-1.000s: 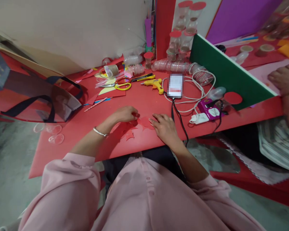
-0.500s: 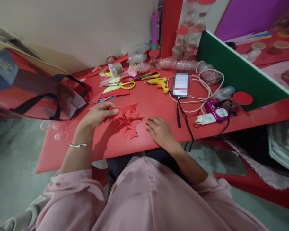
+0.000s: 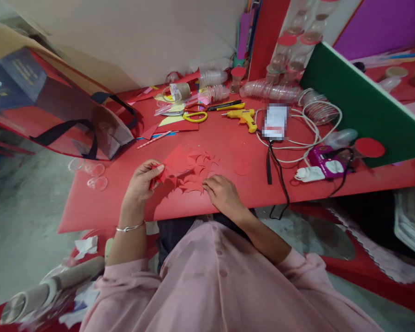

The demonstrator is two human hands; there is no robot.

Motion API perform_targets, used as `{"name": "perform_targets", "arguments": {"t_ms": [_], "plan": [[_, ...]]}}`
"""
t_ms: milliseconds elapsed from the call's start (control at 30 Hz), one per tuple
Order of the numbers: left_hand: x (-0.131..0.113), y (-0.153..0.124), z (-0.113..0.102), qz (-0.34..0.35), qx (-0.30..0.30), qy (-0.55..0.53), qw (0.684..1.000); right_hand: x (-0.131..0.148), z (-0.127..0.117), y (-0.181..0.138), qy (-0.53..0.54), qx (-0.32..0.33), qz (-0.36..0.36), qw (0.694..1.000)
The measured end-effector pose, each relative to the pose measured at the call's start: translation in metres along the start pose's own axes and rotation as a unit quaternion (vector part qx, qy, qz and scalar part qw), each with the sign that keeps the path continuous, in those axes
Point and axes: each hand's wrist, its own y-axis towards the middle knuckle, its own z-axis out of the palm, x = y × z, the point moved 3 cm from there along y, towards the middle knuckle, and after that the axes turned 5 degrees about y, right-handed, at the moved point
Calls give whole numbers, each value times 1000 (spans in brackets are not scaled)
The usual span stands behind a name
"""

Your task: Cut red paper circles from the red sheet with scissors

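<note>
My left hand (image 3: 144, 180) pinches the left side of a red paper cutout (image 3: 180, 162), thumb on top. Its curved, pointed edges fan out over the red table, and red on red makes single pieces hard to tell apart. At the cutout's right edge, my right hand (image 3: 223, 193) has its fingertips closed together on a paper tip. Just beyond my left hand lies a thin striped stick (image 3: 154, 139). Scissors (image 3: 194, 115) with red and yellow handles and a yellow glue gun (image 3: 242, 119) rest farther back.
A large bag (image 3: 65, 106) with dark handles stands at the left. Clear plastic cups (image 3: 269, 90) lie stacked along the back. A blurred-out phone (image 3: 275, 122), coiled white cable, purple power strip (image 3: 327, 162) and green board (image 3: 363, 110) occupy the right. Clear rings (image 3: 97, 183) sit at the left edge.
My right hand has moved in to the paper's right edge and its fingers have closed there. The striped stick now shows clear of my left hand. The view has shifted left.
</note>
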Motion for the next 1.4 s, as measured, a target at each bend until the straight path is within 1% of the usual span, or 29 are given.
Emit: {"name": "perform_targets", "arguments": {"t_ms": [100,200,300,367,433,500,567,700,767,867,967,1067,1167,1233,1300,1400], "plan": [[5,0,5,23,-33,-35,999,-8,-7,1,42,-26,7,999],[9,-1,12,32,-60,-67,995,-11,-19,16,17,-33,8,999],[19,-7,27,27,-82,-121,989,-14,-34,44,-40,7,26,999],[29,-14,44,16,-90,-164,982,-20,-41,64,-58,53,60,995],[42,-19,63,-5,-94,-197,976,-27,-45,79,-65,83,85,991],[52,-21,77,-12,-112,-215,970,-36,-45,88,-65,92,99,989],[57,-21,83,-11,-127,-228,965,-45,-42,91,-47,87,98,990],[58,-18,80,-18,-123,-247,961,-56,-35,84,17,43,73,996],[58,-18,76,-12,-120,-253,960,-57,-36,79,52,34,62,996],[60,-21,73,6,-124,-247,961,-56,-42,73,109,49,38,992],[62,-24,74,17,-136,-225,965,-55,-50,69,131,54,21,990],[61,-27,77,28,-170,-205,963,-55,-52,65,152,71,24,986],[57,-30,79,36,-199,-197,959,-54,-52,57,211,86,30,973],[54,-31,83,37,-192,-192,962,-52,-56,50,243,80,31,966],[51,-33,89,40,-168,-181,968,-50,-64,39,251,70,39,965],[50,-42,109,43,-122,-166,978,-48,-87,16,232,57,60,969]]}}
